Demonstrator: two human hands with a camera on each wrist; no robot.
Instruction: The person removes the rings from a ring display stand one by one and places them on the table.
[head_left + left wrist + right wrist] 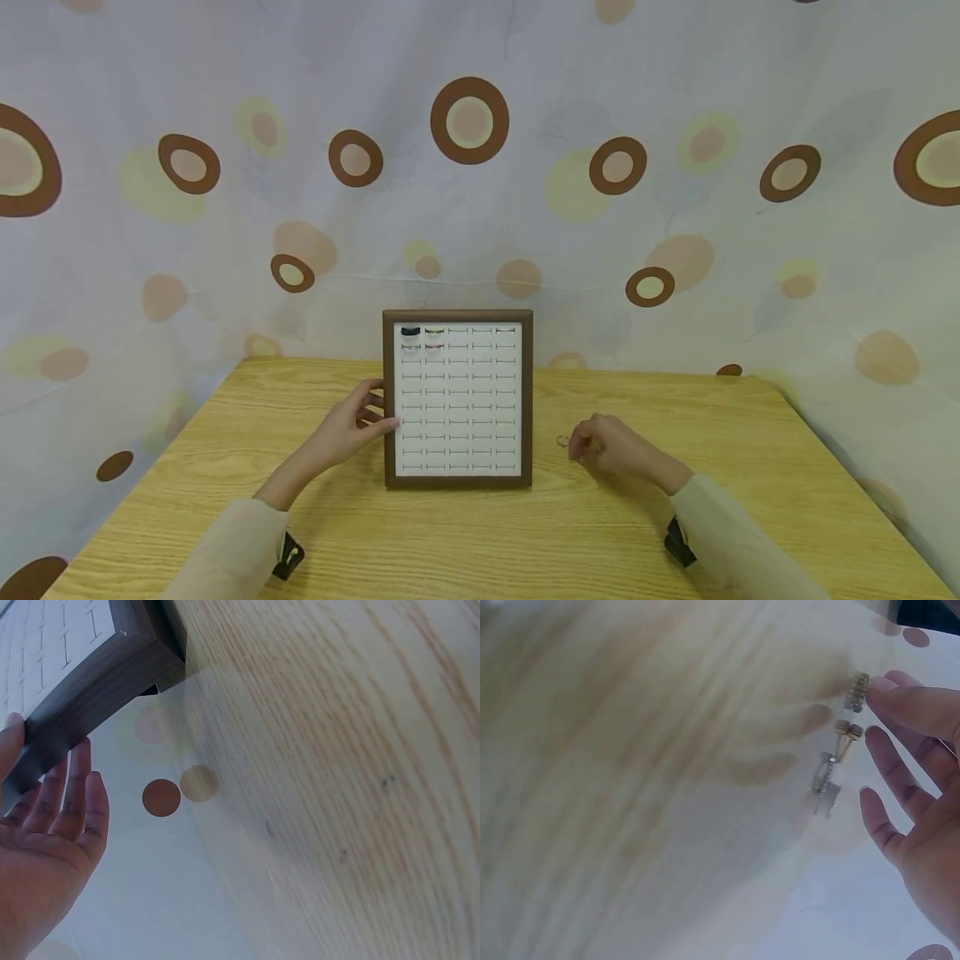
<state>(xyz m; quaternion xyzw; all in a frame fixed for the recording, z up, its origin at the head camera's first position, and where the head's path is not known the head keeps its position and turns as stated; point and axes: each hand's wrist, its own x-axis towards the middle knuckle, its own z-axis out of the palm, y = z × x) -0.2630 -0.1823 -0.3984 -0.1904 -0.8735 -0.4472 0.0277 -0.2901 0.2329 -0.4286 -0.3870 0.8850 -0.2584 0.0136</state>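
Observation:
My left hand (358,427) grips the left edge of a brown-framed ring display board (458,482), thumb in front and fingers behind. The board stands upright, its white face lined with rows of slots. A black ring (410,332) and a few other rings sit in the top two rows at the left. To the board's right, my right hand (611,446) is low over the table with bent fingers. In the right wrist view its thumb tip meets a studded ring (858,693); whether the fingers pinch it is unclear. Below it are gold-coloured rings (846,737) and a silver-coloured ring (823,775).
The board stands on a wood-grain table (465,542). A pale cloth (480,217) with brown and yellow circles hangs behind the table and along both sides. A dark wrist device (288,557) shows below the left sleeve, and another wrist device (679,543) below the right.

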